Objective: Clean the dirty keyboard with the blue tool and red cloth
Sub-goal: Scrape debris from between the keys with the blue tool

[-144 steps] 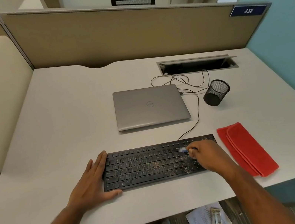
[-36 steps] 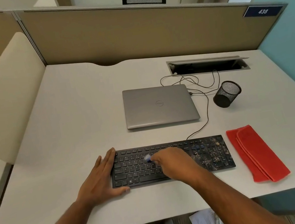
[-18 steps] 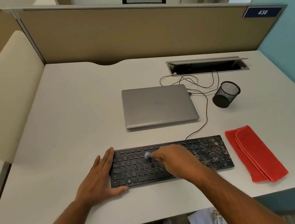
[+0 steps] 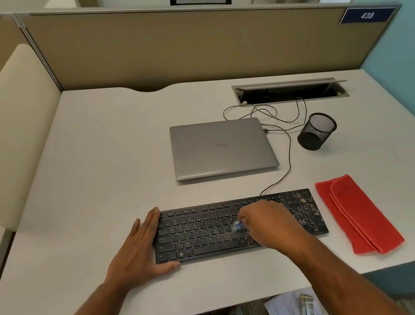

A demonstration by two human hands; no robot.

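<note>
The black keyboard point(image 4: 237, 225) lies near the front edge of the pale bench point(image 4: 94, 176), its right-hand keys speckled with dirt. The left hand point(image 4: 141, 251) rests flat with straight fingers against the keyboard's left end. The right hand point(image 4: 267, 225) curls round the blue tool point(image 4: 238, 226) — its tip touches the middle keys. The folded red cloth point(image 4: 358, 214) lies just right of the keyboard, untouched; a closed laptop point(image 4: 221, 146) sits behind.

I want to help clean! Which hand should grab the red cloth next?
Probably the right hand: the red cloth lies just right of the keyboard, on that hand's side. It must first drop the blue tool. The left hand steadies the keyboard's far end.
</note>
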